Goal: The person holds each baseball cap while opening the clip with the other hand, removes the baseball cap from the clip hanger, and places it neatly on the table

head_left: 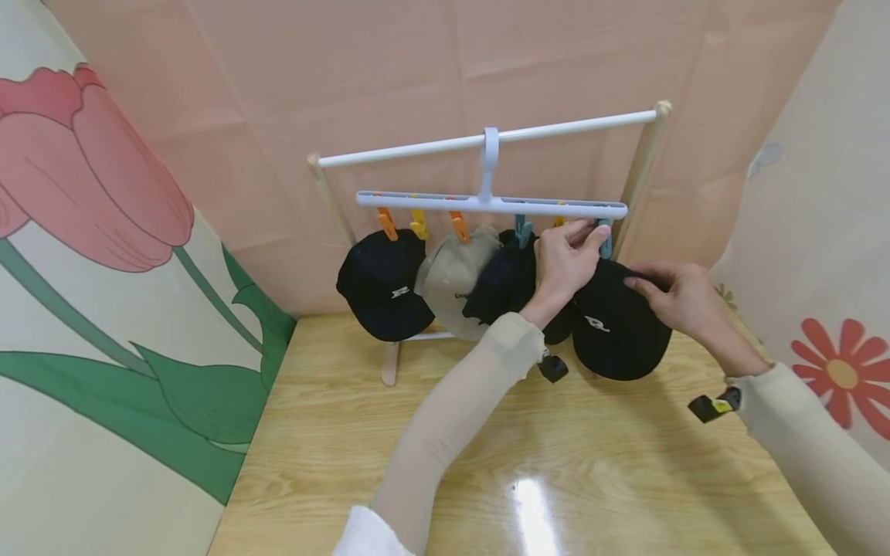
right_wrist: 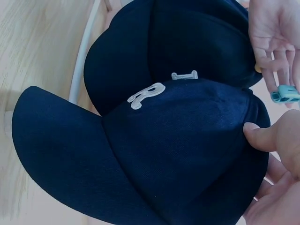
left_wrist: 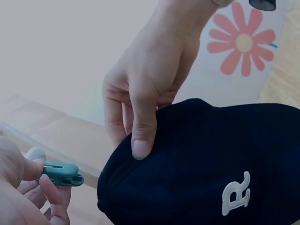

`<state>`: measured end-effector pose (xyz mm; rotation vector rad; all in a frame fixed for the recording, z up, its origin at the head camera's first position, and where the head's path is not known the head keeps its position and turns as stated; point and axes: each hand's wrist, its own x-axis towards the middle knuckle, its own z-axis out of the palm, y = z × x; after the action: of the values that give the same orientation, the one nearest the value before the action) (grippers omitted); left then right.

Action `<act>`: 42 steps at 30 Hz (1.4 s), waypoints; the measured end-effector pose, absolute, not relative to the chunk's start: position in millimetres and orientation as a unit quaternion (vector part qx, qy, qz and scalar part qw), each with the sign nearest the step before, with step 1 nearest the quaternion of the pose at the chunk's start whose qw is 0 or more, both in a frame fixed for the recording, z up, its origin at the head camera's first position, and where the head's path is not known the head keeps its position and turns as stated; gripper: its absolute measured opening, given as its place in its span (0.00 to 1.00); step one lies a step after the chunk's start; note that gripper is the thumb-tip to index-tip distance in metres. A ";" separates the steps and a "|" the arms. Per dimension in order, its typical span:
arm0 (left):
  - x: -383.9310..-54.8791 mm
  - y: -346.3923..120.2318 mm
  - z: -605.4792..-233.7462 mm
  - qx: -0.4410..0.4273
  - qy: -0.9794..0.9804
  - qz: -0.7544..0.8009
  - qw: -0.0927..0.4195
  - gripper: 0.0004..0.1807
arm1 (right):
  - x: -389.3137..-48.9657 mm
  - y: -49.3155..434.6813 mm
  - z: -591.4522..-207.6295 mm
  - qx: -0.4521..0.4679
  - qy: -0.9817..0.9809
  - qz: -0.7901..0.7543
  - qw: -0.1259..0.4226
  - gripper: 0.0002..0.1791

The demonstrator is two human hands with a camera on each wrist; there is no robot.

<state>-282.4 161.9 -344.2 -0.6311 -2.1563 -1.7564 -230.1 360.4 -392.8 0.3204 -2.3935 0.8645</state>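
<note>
Pinching the teal clip at the right end of the hanger, the left hand has its thumb and fingers closed on the clip. The right hand grips the edge of the held cap — thumb on the outer face, remaining fingers behind the fabric and partly hidden. The held cap is dark, bears a white letter on its front, and is located below the right end of the hanger, above the table. In the left wrist view, a gap separates the teal clip from the cap edge. The hanger hooks over a white rail and carries a row of coloured clips. At its left end, an orange clip is above a dark cap with a white letter. To the right of that cap, a beige cap hangs below a second orange clip, and a plain-looking dark cap hangs below a second teal clip. Directly beside the held cap, the right wrist view shows another dark cap with a partly covered white letter — the two caps overlap.
</note>
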 end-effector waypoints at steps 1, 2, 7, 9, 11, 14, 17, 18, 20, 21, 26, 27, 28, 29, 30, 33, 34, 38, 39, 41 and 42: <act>-282.4 162.2 -344.4 -0.222 -0.748 -0.609 0.145 0.15 | -230.0 360.5 -392.4 0.120 -0.894 0.324 0.285 0.05; -282.3 162.5 -344.7 -0.225 -0.748 -0.607 0.147 0.15 | -229.9 360.6 -392.1 0.121 -0.894 0.325 0.285 0.06; -282.3 164.4 -346.8 -0.254 -0.740 -0.605 0.149 0.16 | -228.5 361.4 -392.0 0.119 -0.892 0.326 0.290 0.06; -282.5 165.0 -347.2 -0.261 -0.735 -0.607 0.148 0.17 | -227.5 362.4 -392.4 0.116 -0.892 0.324 0.293 0.06; -283.0 164.7 -347.3 -0.264 -0.732 -0.609 0.152 0.17 | -226.7 363.0 -392.6 0.117 -0.893 0.322 0.293 0.06; -283.5 163.9 -347.8 -0.268 -0.728 -0.612 0.156 0.17 | -226.1 364.7 -393.2 0.115 -0.893 0.324 0.291 0.06; -283.3 162.9 -348.8 -0.271 -0.726 -0.612 0.156 0.17 | -225.3 365.7 -393.7 0.112 -0.892 0.332 0.286 0.06; -283.1 162.5 -349.2 -0.273 -0.727 -0.611 0.155 0.18 | -225.0 366.3 -393.8 0.110 -0.891 0.334 0.285 0.06; -282.7 161.9 -350.1 -0.275 -0.727 -0.610 0.155 0.18 | -223.7 366.2 -393.4 0.105 -0.892 0.337 0.282 0.05; -282.4 161.5 -350.6 -0.276 -0.726 -0.610 0.155 0.18 | -223.0 366.2 -393.1 0.102 -0.893 0.339 0.280 0.05; -281.4 160.2 -352.8 -0.277 -0.723 -0.613 0.157 0.18 | -219.3 367.2 -390.0 0.093 -0.894 0.346 0.269 0.06; -281.2 159.7 -352.9 -0.277 -0.723 -0.613 0.155 0.19 | -218.7 367.6 -389.5 0.092 -0.893 0.349 0.269 0.06; -281.0 158.8 -352.9 -0.278 -0.724 -0.613 0.154 0.20 | -218.2 368.3 -389.4 0.094 -0.892 0.351 0.269 0.07; -280.7 157.8 -352.6 -0.279 -0.724 -0.612 0.152 0.20 | -217.6 368.8 -389.2 0.094 -0.891 0.354 0.268 0.07; -280.4 156.9 -352.2 -0.281 -0.723 -0.613 0.149 0.21 | -217.1 369.1 -388.9 0.095 -0.890 0.354 0.271 0.07; -278.7 154.6 -349.4 -0.287 -0.718 -0.618 0.143 0.22 | -215.9 370.3 -388.0 0.094 -0.887 0.360 0.274 0.06; -278.4 152.7 -348.7 -0.289 -0.718 -0.618 0.140 0.22 | -215.5 369.0 -388.3 0.094 -0.886 0.363 0.274 0.06; -276.3 146.0 -347.2 -0.295 -0.718 -0.617 0.128 0.22 | -212.6 362.9 -387.4 0.091 -0.881 0.371 0.279 0.05; -275.8 144.4 -347.0 -0.296 -0.720 -0.615 0.127 0.22 | -212.0 361.2 -387.2 0.093 -0.879 0.373 0.281 0.05; -274.6 141.2 -347.0 -0.300 -0.723 -0.610 0.126 0.21 | -210.6 358.3 -387.0 0.097 -0.877 0.374 0.287 0.05; -273.9 139.4 -346.9 -0.301 -0.724 -0.608 0.124 0.20 | -209.9 356.9 -387.2 0.099 -0.875 0.375 0.289 0.05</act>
<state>-273.9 139.4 -346.9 -0.8785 -2.1120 -1.7719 -209.9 356.9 -387.2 0.2648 -2.3362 0.9997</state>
